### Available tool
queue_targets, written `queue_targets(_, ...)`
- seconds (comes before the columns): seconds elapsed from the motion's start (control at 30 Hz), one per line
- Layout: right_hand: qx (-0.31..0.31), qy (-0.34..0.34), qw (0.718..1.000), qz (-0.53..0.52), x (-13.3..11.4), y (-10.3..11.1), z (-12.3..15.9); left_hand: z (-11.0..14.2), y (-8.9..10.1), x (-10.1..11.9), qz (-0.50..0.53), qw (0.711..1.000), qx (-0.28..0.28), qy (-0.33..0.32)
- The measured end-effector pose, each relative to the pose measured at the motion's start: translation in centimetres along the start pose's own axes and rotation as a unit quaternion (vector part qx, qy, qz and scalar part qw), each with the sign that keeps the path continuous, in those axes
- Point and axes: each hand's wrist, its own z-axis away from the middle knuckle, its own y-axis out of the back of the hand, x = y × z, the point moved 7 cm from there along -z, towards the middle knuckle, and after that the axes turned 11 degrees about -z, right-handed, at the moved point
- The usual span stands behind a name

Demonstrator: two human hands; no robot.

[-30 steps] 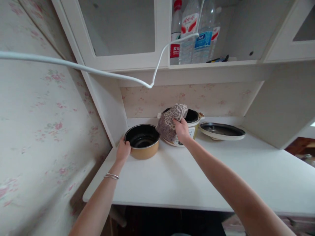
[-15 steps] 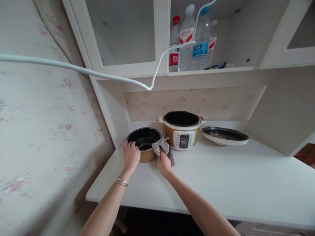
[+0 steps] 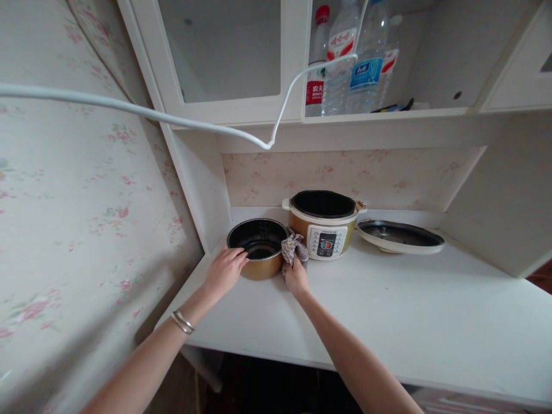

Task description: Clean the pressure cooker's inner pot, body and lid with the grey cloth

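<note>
A gold inner pot (image 3: 261, 253) with a dark inside stands on the white counter (image 3: 388, 305). My left hand (image 3: 224, 271) rests on its near left rim, fingers curled over the side. My right hand (image 3: 295, 277) is closed on a grey patterned cloth (image 3: 293, 248), pressed between the pot's right side and the gold and white cooker body (image 3: 324, 224), which stands open with no pot in it.
The cooker's lid (image 3: 400, 236) lies upside down to the right. Water bottles (image 3: 345, 63) stand on the shelf above. A white cable (image 3: 172, 118) hangs across the cabinet front. A floral wall closes the left side.
My right hand brought the cloth down from the cooker's rim to the right side of the pot. My left hand shifted along the pot's near rim.
</note>
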Motion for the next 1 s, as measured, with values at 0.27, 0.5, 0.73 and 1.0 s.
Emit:
queue_targets(0.27,0.014,-0.011,0.999,-0.046,0.3,-0.9,0.3,-1.4,-0.9,2.5,0.019,0.998,0.025,0.06)
queue_targets(0.5,0.026,-0.009,0.997,-0.073,0.5,0.3,-0.3,-2.2,0.1,3.9,0.133,0.99,0.037,-0.013)
queue_targets(0.73,0.002,-0.029,0.999,-0.018,1.6,-0.2,-0.5,-3.5,-2.5,-5.8,0.054,0.996,-0.064,0.008)
queue_targets(1.0,0.032,-0.053,0.994,-0.086,1.7,0.1,-0.2,-1.4,-1.2,1.9,0.04,0.996,0.033,0.077)
